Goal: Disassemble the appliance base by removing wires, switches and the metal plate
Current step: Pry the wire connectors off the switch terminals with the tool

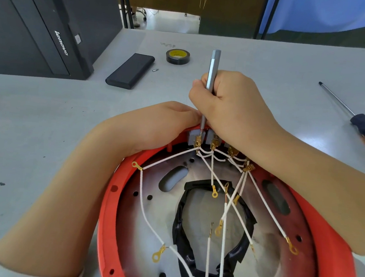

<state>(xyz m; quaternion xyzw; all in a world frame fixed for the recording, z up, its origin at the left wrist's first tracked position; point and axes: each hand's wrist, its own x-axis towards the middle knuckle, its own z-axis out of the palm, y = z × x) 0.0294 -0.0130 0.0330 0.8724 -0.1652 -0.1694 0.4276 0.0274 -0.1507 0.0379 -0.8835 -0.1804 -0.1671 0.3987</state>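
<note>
The right hand (230, 105) grips a driver (211, 75), tip at a switch (196, 137). The left hand (167, 119) holds the base (111, 198) rim on the counter (47, 127).

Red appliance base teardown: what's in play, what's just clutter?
In play: red appliance base, white wires, grey switches, metal plate, silver screwdriver in right hand, left hand.

Clutter: black tape roll, black case, blue-handled screwdriver, Lenovo computer.
</note>
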